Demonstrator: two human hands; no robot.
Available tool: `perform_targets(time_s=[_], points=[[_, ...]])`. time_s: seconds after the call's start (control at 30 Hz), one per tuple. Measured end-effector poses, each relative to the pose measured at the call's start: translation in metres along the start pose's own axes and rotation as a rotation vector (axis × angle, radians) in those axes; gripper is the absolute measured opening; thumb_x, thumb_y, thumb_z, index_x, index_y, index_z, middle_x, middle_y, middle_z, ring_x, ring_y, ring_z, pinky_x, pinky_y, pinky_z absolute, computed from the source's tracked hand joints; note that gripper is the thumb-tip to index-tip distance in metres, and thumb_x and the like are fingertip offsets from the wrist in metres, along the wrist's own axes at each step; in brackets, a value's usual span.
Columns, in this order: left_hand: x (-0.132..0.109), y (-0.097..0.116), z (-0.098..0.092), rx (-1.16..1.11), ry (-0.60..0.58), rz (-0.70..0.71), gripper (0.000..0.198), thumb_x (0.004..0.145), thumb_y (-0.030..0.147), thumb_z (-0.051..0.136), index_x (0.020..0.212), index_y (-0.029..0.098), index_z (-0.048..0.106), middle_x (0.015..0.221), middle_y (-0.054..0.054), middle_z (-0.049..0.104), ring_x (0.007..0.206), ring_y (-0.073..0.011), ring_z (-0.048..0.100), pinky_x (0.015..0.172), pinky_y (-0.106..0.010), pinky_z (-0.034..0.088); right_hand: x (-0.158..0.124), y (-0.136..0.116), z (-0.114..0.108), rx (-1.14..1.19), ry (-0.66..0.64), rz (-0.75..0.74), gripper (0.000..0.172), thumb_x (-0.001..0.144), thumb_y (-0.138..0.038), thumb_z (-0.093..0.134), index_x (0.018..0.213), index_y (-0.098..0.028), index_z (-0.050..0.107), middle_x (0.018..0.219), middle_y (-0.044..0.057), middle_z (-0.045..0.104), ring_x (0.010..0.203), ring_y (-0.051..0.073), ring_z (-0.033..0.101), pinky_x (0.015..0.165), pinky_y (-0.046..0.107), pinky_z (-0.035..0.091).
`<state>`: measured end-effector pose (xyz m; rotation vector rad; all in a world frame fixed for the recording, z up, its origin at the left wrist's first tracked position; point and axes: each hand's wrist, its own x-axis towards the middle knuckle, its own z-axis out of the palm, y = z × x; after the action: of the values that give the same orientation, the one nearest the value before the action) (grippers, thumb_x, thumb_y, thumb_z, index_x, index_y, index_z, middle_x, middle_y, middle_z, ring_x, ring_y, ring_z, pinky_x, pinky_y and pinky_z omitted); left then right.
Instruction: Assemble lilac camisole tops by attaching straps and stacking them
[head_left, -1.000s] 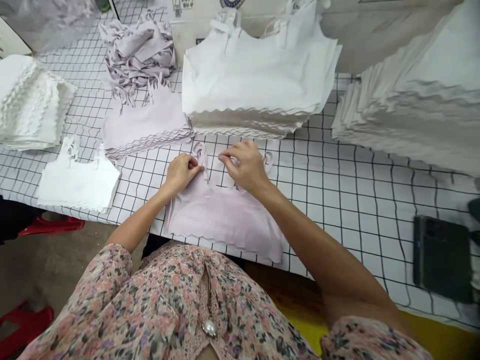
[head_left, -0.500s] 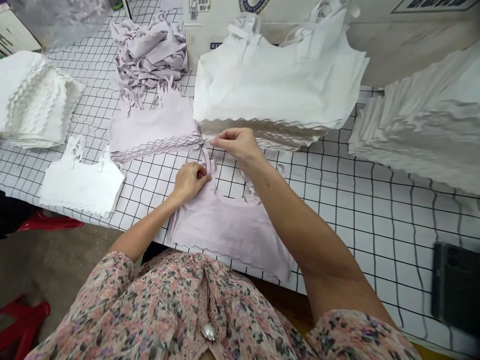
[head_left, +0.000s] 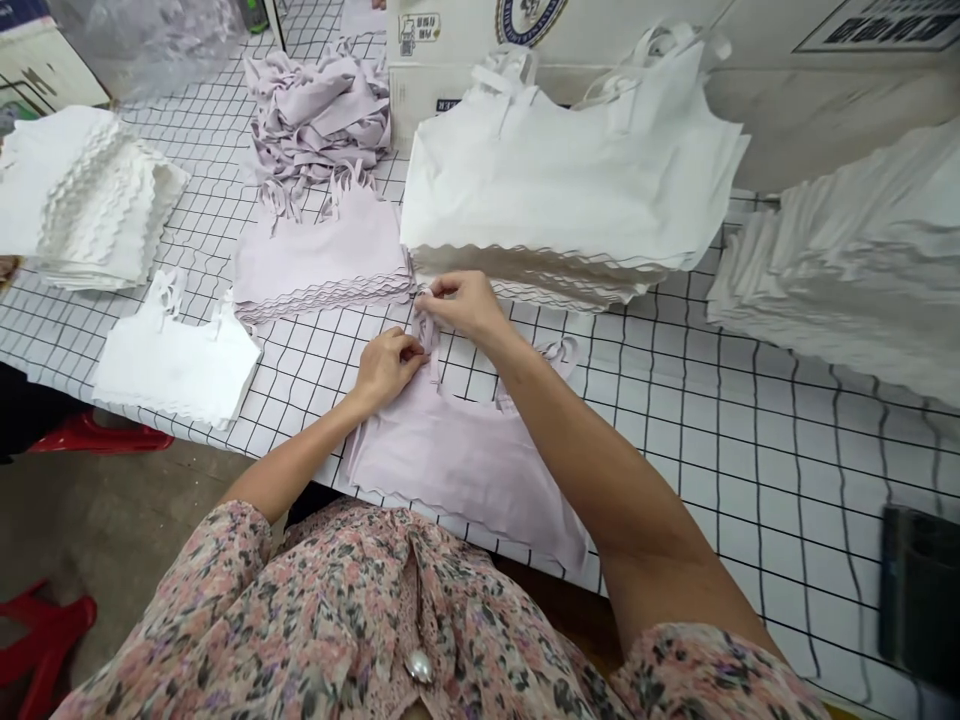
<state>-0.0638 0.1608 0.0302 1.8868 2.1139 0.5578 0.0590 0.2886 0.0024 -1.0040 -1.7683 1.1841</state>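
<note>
A pale lilac strappy camisole top (head_left: 465, 455) lies flat in front of me at the table's near edge, with a wavy hem toward me. My left hand (head_left: 390, 368) pinches the base of its left shoulder strap (head_left: 426, 328). Just above, my right hand (head_left: 463, 303) has thumb and forefinger closed on the upper end of that same strap. The right strap (head_left: 562, 350) lies loose, partly hidden behind my right forearm. Behind my hands rests a stack of lilac tops (head_left: 322, 250) with wavy hems.
A tall stack of white tops (head_left: 562, 185) leans against a carton (head_left: 765, 90). More white fabric (head_left: 862, 260) is piled at right, near a dark phone (head_left: 919, 590). Lilac strips (head_left: 322, 115), a white top (head_left: 176, 360) and folded white pieces (head_left: 105, 200) lie left. Red stools (head_left: 49, 630) stand below.
My right hand has come down slightly and now closes on the top of the left strap. My left hand keeps its pinch at the strap's base. The whole view has shifted slightly.
</note>
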Motion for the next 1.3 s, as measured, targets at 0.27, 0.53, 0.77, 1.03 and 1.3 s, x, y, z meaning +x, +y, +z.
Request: perform_targets(time_s=[0.27, 0.53, 0.77, 1.03, 1.3], points=[[0.001, -0.003, 0.0, -0.07, -0.014, -0.013, 0.014, 0.086, 0.012, 0.081, 0.078, 0.019, 0.072, 0.085, -0.002, 0.071, 0.078, -0.0165, 0.063, 0.079, -0.032, 0.051, -0.004, -0.022, -0.021, 0.528, 0.178, -0.12, 0.02, 0.081, -0.04, 0.082, 0.078, -0.022, 0.075, 0.087, 0.003, 0.073, 0.087, 0.019, 0.068, 0.09, 0.04, 0.058], [-0.003, 0.008, -0.027, -1.005, -0.132, -0.309, 0.025, 0.103, 0.038, 0.069, 0.105, 0.015, 0.078, 0.106, -0.013, 0.083, 0.093, -0.02, 0.078, 0.095, -0.037, 0.061, -0.045, -0.018, -0.03, -0.215, 0.134, -0.596, 0.033, 0.108, -0.032, 0.051, 0.106, -0.032, 0.084, 0.107, 0.004, 0.082, 0.111, 0.027, 0.069, 0.114, 0.06, 0.045], [-0.023, 0.026, -0.04, -1.275, -0.316, -0.509, 0.017, 0.093, 0.028, 0.085, 0.094, 0.012, 0.078, 0.095, -0.012, 0.084, 0.085, -0.0186, 0.081, 0.097, -0.037, 0.065, -0.062, -0.003, -0.027, -0.329, 0.045, -0.589, 0.035, 0.109, -0.029, 0.048, 0.117, -0.036, 0.082, 0.11, 0.002, 0.082, 0.117, 0.027, 0.066, 0.123, 0.067, 0.032], [-0.038, 0.025, -0.03, -1.163, -0.147, -0.308, 0.045, 0.063, 0.044, 0.105, 0.087, 0.014, 0.081, 0.079, -0.003, 0.079, 0.07, -0.0123, 0.074, 0.077, -0.029, 0.064, -0.087, 0.001, -0.039, 0.073, -0.152, -0.5, 0.035, 0.096, -0.043, 0.07, 0.127, -0.031, 0.08, 0.112, 0.006, 0.082, 0.111, 0.028, 0.071, 0.104, 0.053, 0.055], [-0.047, 0.038, -0.017, -0.944, 0.043, -0.022, 0.042, 0.076, 0.057, 0.095, 0.083, 0.019, 0.081, 0.08, -0.001, 0.075, 0.072, -0.0117, 0.07, 0.074, -0.029, 0.059, -0.12, -0.007, -0.03, 0.282, 0.045, -0.281, 0.022, 0.09, -0.048, 0.079, 0.082, -0.027, 0.081, 0.079, 0.003, 0.074, 0.081, 0.021, 0.066, 0.086, 0.044, 0.057]])
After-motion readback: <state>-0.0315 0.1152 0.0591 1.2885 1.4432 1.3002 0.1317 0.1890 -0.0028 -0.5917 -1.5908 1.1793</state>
